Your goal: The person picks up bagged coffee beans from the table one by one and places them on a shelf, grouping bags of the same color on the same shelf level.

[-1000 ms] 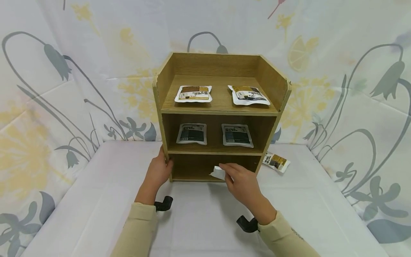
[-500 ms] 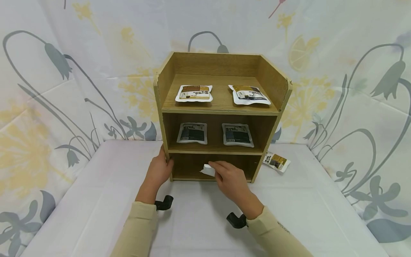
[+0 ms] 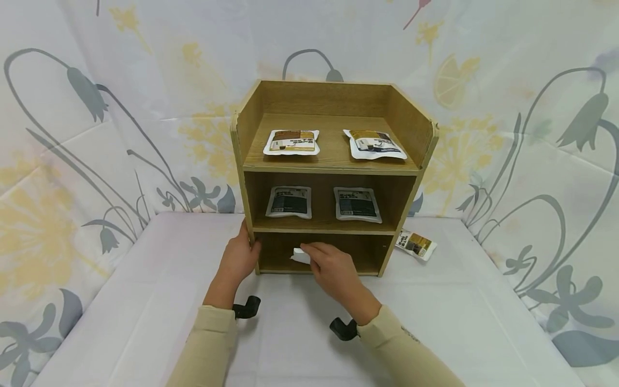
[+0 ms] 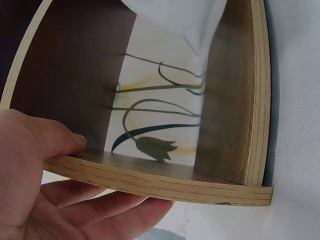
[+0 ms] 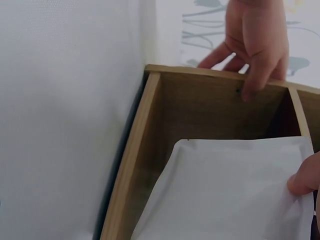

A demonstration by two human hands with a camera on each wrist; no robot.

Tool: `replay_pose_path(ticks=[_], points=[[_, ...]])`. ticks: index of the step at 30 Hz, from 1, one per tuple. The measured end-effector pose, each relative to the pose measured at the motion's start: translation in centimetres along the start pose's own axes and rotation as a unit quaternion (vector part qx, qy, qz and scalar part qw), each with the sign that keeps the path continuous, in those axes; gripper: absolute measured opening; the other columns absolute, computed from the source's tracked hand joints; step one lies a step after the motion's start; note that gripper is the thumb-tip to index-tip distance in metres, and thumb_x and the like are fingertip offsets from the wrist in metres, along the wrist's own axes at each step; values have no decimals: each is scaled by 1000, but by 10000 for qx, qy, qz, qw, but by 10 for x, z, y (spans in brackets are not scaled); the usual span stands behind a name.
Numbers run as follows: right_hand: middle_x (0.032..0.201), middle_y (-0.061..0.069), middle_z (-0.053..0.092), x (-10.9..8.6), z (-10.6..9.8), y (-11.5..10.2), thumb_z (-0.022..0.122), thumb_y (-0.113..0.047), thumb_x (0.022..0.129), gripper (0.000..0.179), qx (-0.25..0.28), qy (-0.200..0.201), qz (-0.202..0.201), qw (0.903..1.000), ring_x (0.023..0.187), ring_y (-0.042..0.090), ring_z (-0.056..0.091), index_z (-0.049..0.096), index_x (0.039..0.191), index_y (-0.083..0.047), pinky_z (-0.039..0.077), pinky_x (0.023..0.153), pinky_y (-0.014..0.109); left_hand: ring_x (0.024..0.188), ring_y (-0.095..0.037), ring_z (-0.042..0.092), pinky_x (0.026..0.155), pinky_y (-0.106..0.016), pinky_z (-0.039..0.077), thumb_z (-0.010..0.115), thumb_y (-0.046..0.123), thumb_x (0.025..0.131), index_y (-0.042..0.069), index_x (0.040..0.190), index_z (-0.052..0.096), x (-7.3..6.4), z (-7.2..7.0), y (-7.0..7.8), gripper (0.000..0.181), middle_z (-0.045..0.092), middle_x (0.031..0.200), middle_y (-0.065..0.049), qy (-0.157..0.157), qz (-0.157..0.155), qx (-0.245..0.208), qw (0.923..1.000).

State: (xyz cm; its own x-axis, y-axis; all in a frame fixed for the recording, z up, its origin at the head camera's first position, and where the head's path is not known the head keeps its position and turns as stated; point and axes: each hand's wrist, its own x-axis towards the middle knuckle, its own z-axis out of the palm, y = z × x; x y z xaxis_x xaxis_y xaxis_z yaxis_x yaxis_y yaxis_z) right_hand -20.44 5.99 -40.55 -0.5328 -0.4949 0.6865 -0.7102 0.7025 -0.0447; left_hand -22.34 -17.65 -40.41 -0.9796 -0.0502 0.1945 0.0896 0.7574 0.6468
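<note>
My left hand grips the left side panel of a wooden shelf near its bottom compartment. In the left wrist view the thumb lies inside that panel and the other fingers lie outside it. With my right hand I pinch a white pouch by its edge. The pouch is at the opening of the bottom compartment, left of its middle; its plain white side faces the right wrist camera and its other face is hidden. The right hand shows only partly in the right wrist view.
Two brown-and-white pouches, one on the left and one on the right, lie on the top shelf. Two dark-labelled pouches lie on the middle shelf. Another pouch lies on the white table right of the shelf.
My right hand has moved left with the white pouch along the front of the bottom compartment. The left hand has stayed on the side panel.
</note>
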Motion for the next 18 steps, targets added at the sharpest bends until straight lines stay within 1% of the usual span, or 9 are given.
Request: replay_pose_path(ticks=[4,10,15,18], points=[[102,4,73,3,5,-4,71,-1,82,34,14,-65,-44,10000,88,18,71,72,114,-11,57,64,28,100,-41,67,80,-51,53,46,21,100,2,152,19,1,0,1,61,62,121,-31,-33,-54,-1,10000],[102,2,73,5,14,-8,71,0,82,34,-25,-148,-136,9998,88,16,70,72,114,-13,57,63,26,95,-40,69,76,-50,54,47,21,99,3,151,20,1,0,0,61,64,117,-31,8,-33,29,10000],[103,0,72,7,23,-10,72,0,82,32,45,-222,-254,9994,91,16,70,73,111,-14,58,71,27,94,-39,69,75,-50,54,47,21,99,2,151,21,1,1,0,61,64,115,-31,50,8,37,10000],[104,0,72,7,27,-12,72,-1,82,31,43,-357,-330,9988,93,16,69,73,110,-14,57,75,28,92,-39,69,74,-50,53,47,22,99,2,151,22,1,1,0,60,65,113,-31,69,24,39,10000]])
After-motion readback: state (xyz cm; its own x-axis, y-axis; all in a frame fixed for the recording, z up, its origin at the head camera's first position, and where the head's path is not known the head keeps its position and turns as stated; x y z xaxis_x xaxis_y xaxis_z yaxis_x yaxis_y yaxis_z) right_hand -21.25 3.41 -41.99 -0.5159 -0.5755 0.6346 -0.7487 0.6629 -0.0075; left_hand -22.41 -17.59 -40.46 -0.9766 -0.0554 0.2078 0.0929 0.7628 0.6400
